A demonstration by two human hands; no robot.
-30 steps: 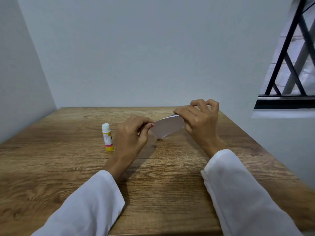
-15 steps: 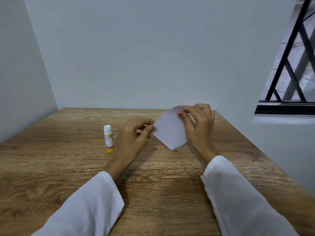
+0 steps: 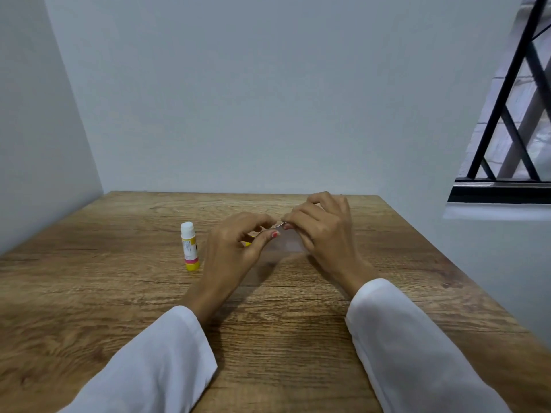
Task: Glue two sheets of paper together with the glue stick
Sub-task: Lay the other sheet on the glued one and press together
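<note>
Both hands [image 3: 277, 234] pinch what seems edge-on paper [image 3: 281, 224].

white-capped yellow glue stick [image 3: 189, 246], brown woodgrain table [image 3: 89, 287], white sleeves [image 3: 417, 353]

One glue stick [image 3: 189, 246], one wooden table [image 3: 89, 293], two hands, left [image 3: 235, 245], right [image 3: 322, 231], two white sleeves [image 3: 155, 365], one barred window [image 3: 512, 114]
</note>
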